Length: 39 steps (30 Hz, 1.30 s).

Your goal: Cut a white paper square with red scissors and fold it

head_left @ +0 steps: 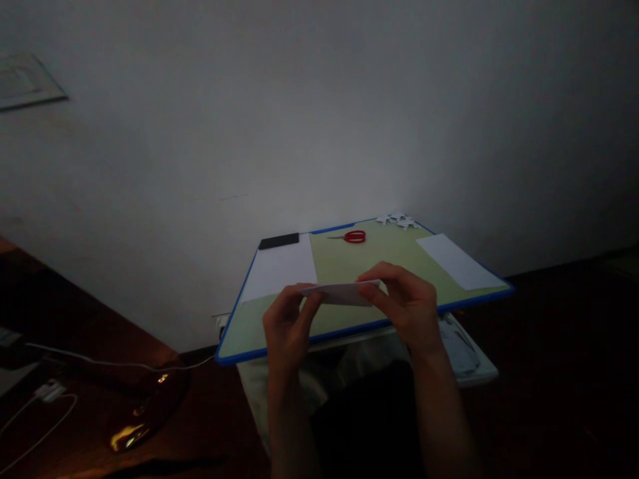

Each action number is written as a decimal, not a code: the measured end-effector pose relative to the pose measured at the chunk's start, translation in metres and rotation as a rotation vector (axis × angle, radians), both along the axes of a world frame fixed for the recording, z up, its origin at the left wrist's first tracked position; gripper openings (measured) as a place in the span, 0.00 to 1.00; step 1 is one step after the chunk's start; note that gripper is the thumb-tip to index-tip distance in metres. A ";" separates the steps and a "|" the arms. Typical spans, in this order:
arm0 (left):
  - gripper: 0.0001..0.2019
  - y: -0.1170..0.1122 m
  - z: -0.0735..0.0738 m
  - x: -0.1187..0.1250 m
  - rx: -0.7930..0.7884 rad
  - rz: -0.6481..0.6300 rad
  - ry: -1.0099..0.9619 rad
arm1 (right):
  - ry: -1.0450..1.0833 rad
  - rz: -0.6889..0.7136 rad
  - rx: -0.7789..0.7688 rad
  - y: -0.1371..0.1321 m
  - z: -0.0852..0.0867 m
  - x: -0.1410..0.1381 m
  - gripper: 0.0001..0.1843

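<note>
Between my two hands a small piece of white paper (344, 294) is held up over the near part of the table. My left hand (289, 322) pinches its left end between thumb and fingers. At the other end my right hand (407, 299) grips the paper the same way. Whether the paper is folded is hard to tell in the dim light. Beyond the hands, a pair of scissors (352, 237) with red handles lies with its blades pointing left.
The greenish tabletop (344, 263) has a blue rim. On it lie a white sheet (279, 269) at left, a black flat object (278, 241) on that sheet's far edge, another white sheet (459, 261) at right, and several white paper cutouts (399, 220). A wall (319, 120) stands behind.
</note>
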<state>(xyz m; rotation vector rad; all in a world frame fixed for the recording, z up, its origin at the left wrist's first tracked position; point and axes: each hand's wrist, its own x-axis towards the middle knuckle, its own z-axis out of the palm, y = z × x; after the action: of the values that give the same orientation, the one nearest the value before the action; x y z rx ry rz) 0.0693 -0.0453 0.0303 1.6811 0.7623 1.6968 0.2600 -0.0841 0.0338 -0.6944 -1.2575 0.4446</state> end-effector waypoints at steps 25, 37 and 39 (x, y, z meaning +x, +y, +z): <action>0.18 0.004 -0.006 0.008 -0.062 0.166 -0.235 | -0.165 -0.037 -0.079 0.016 -0.015 0.001 0.16; 0.12 0.007 -0.011 -0.003 -0.038 0.008 -0.171 | -0.095 -0.160 0.161 0.001 0.001 -0.002 0.18; 0.11 0.003 -0.007 -0.005 0.011 0.058 -0.133 | -0.139 -0.171 0.180 -0.002 0.003 0.000 0.21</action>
<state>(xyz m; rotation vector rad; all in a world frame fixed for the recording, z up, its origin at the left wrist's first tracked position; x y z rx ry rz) 0.0641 -0.0423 0.0231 1.5491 0.7472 1.8355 0.2603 -0.0861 0.0365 -0.6821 -1.3376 0.1422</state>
